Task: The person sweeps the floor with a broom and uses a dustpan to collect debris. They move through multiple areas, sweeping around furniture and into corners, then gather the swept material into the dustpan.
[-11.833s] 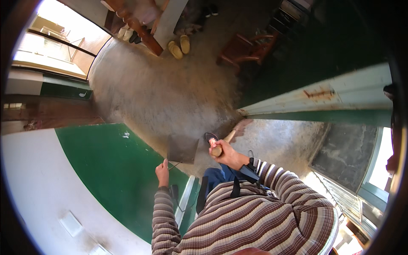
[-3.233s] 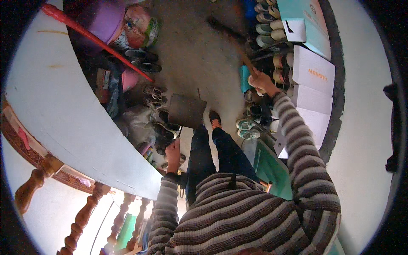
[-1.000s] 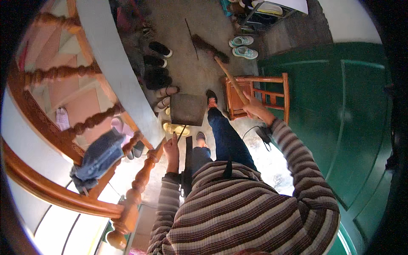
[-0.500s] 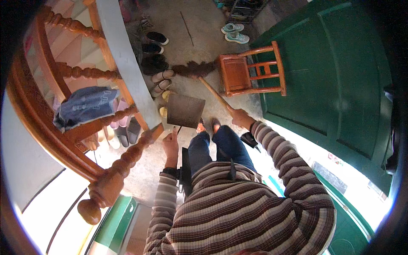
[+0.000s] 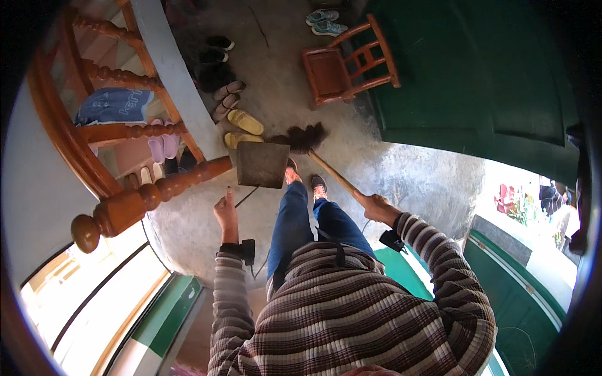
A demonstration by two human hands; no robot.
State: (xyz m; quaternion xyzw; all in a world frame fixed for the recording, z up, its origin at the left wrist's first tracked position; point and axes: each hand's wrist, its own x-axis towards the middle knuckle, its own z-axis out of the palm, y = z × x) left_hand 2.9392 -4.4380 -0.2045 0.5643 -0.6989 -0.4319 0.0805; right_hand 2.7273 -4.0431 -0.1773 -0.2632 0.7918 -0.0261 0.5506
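Observation:
My right hand (image 5: 377,208) is closed round the wooden handle of a broom (image 5: 335,174). The broom's dark bristles (image 5: 305,137) rest on the concrete floor ahead of my feet, just right of the dustpan. In my left hand (image 5: 226,212) is the thin dark handle of a dustpan (image 5: 262,164), with the thumb lying along it. The square, grey-brown pan hangs in front of my left foot and partly covers one yellow slipper (image 5: 240,138). Whether the pan touches the floor I cannot tell.
Several shoes (image 5: 218,56) line the left wall. A wooden chair (image 5: 332,72) stands ahead right, with light blue sneakers (image 5: 327,25) behind it. Turned wooden railings (image 5: 141,199) with a blue cloth (image 5: 116,105) rise at left. The green door (image 5: 476,81) is at right.
My view has shifted back and to the right, so the chair and shoes sit farther up. The broom's bristles have come nearer my feet and the dustpan. Both hands keep their hold.

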